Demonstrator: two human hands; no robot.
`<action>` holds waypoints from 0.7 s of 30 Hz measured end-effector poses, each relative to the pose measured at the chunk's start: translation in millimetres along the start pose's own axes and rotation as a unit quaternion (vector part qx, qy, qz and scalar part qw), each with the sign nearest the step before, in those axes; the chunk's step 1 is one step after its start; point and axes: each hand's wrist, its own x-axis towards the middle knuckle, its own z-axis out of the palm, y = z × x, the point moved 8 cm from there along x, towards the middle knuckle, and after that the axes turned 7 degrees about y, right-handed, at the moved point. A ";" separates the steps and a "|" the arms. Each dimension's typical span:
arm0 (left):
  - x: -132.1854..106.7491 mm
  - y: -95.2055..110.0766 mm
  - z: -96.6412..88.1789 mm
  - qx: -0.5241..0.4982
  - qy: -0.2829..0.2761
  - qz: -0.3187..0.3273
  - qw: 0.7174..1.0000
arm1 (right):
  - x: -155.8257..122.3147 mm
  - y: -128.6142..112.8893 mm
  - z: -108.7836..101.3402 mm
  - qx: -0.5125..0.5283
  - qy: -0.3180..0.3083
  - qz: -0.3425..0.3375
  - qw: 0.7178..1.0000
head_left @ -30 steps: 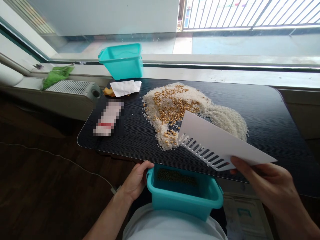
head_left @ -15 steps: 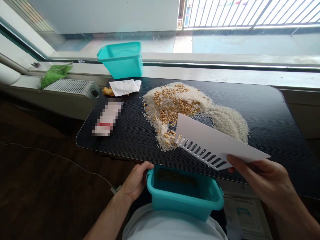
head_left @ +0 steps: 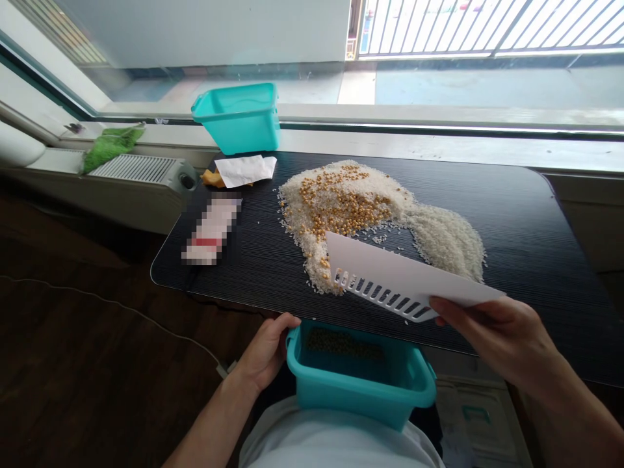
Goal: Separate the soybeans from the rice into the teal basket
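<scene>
My right hand (head_left: 502, 331) pinches one end of a flat white plastic sheet (head_left: 390, 263) with a row of slots along its lower edge. The sheet's far end is at the near left part of a heap of white rice (head_left: 365, 170). Yellow soybeans (head_left: 336, 205) lie mixed over the heap, while its right lobe is plain rice. At the table's front edge, my left hand (head_left: 268, 348) grips the left rim of a turquoise plastic tub (head_left: 361, 383). Small greenish grains (head_left: 344, 342) cover part of the tub's bottom, in shadow.
On the dark table (head_left: 526, 240) lie a white paper (head_left: 246, 170) over something yellow and a blurred pale packet (head_left: 212, 231). Another turquoise tub (head_left: 244, 117) stands at the back by the window. A radiator (head_left: 141, 170) with a green cloth (head_left: 113, 144) is at left.
My right hand has moved the slotted white sheet left and slightly away from me, against the near left arm of the heap. My left hand and the tub stay where they were.
</scene>
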 end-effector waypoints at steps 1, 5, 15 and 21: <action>0.1 -0.3 -0.4 0.002 0.001 -0.001 1.000 | 0.9 -1.5 0.1 -0.003 -0.019 -0.011 1.000; 2.1 -1.6 -1.9 0.008 0.002 -0.001 1.000 | 1.8 6.6 -9.3 -0.030 -0.057 -0.025 0.998; 2.5 -1.7 -0.5 0.005 0.001 0.000 1.000 | -5.1 18.1 -24.4 -0.022 -0.047 -0.021 0.998; 1.0 -1.0 -0.1 0.002 0.004 0.001 1.000 | -4.0 24.2 -24.9 -0.009 -0.047 0.015 0.999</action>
